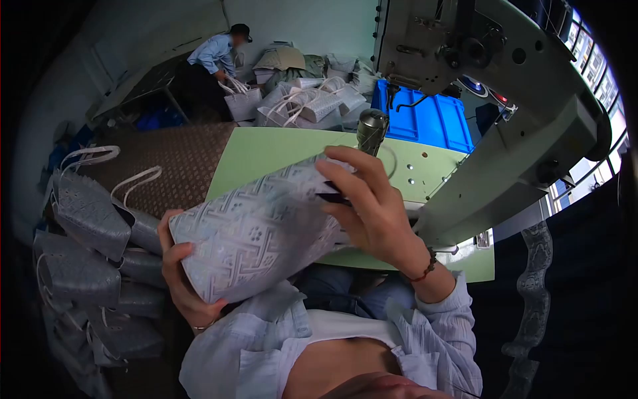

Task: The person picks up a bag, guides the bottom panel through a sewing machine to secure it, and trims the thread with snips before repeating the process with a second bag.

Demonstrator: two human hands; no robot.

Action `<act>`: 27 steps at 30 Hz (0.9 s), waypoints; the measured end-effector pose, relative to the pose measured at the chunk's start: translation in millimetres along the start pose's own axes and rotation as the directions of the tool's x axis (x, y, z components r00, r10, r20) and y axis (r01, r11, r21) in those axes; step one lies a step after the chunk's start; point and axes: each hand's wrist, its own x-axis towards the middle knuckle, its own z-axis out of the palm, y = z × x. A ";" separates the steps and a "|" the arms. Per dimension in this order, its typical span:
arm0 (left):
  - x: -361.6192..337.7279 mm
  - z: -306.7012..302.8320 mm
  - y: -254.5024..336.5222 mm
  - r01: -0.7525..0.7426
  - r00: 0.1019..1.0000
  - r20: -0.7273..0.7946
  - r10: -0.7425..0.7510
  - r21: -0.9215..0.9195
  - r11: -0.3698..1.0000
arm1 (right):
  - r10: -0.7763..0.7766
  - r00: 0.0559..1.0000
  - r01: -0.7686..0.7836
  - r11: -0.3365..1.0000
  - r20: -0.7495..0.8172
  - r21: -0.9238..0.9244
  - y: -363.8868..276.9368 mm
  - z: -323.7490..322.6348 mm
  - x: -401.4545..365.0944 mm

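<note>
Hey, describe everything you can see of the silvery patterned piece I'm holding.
The patterned piece is silvery gray and looks shiny and fairly stiff, with raised-looking interlocking lines and small dotted flowers. It is tilted in front of the green table. Your left hand grips one end; your right hand holds the other, where a dark strip shows. Its inside is hidden.

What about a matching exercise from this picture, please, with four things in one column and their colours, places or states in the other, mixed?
1. Patterned silvery piece
2. Plastic crate
3. Tabletop
4. Co-worker

A. Bright blue
B. Bending forward at the back of the room
C. In the left hand, with the right hand at its other end
D. Pale green

Right pairs: 1-C, 2-A, 3-D, 4-B
</note>
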 end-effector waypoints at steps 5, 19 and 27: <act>-37.5 -26.1 52.0 0.168 0.954 -0.264 -0.142 0.081 0.982 | 0.001 0.940 0.070 0.978 0.341 -0.198 -10.4 67.6 1.5; 54.7 -106.3 24.3 -0.201 0.928 -0.057 0.368 0.755 0.625 | 0.442 0.897 -0.377 0.795 0.028 -0.475 45.2 -55.7 -58.9; 212.7 41.4 -139.9 -0.457 0.866 0.267 0.423 0.766 0.452 | 0.564 0.801 -0.598 0.772 -0.202 -0.216 36.1 -62.7 -45.5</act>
